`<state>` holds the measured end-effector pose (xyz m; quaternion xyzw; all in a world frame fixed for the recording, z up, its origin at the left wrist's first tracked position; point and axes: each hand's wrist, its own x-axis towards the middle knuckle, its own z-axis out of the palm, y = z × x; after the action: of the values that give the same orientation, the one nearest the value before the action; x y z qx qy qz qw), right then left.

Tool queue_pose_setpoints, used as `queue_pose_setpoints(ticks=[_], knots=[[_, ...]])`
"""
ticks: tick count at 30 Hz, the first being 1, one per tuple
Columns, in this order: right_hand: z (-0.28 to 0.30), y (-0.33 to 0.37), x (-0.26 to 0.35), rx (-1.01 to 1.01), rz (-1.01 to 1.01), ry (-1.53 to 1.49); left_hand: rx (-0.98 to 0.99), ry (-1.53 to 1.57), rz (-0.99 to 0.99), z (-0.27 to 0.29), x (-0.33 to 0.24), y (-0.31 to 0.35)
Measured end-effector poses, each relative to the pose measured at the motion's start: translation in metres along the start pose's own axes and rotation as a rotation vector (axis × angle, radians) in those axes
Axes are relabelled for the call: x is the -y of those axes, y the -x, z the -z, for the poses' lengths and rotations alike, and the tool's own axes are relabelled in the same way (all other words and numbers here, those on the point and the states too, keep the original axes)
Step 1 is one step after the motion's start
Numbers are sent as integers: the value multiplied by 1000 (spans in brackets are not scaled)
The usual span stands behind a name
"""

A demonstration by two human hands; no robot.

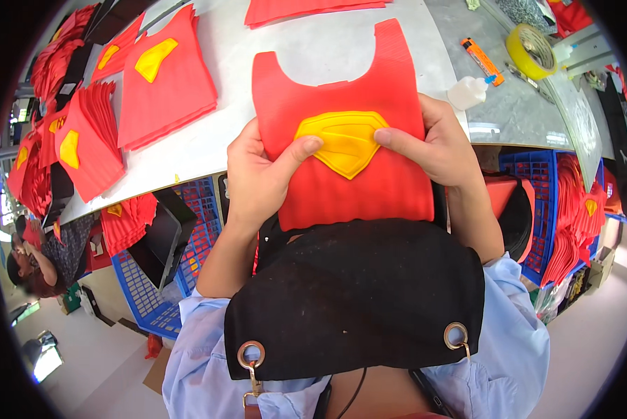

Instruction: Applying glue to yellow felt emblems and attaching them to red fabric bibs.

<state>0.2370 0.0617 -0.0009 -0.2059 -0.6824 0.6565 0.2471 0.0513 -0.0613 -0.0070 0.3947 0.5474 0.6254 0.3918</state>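
Note:
A red vest-shaped panel (pixel 359 199) with two shoulder straps and a scooped neck is tilted up in front of me at the table edge. On its middle sits a yellow shield-shaped patch (pixel 345 148). My left hand (pixel 263 167) grips the panel's left side, its thumb on the patch's left corner. From the other side my right hand (pixel 435 143) grips it likewise, thumb on the right corner. The fingers of both hands are hidden behind the panel. Its lower edge meets the black apron (pixel 355 293) over my front.
Stacks of red panels (pixel 166 91) with yellow patches lie at the left of the white table (pixel 222 38). A white bottle (pixel 467 93), an orange cutter (pixel 482 61) and yellow tape (pixel 531 50) lie at right. Blue crates (pixel 142 293) stand below. Another person (pixel 41 258) is at far left.

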Motion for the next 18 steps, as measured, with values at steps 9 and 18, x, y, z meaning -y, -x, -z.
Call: queue_pose_setpoints(ticks=[9, 18], knots=[[-13, -8, -10, -125, -21, -125, 76, 94, 62, 17, -9, -8], [-19, -16, 2, -144, 6, -107, -160, -96, -16, 124, -66, -49]])
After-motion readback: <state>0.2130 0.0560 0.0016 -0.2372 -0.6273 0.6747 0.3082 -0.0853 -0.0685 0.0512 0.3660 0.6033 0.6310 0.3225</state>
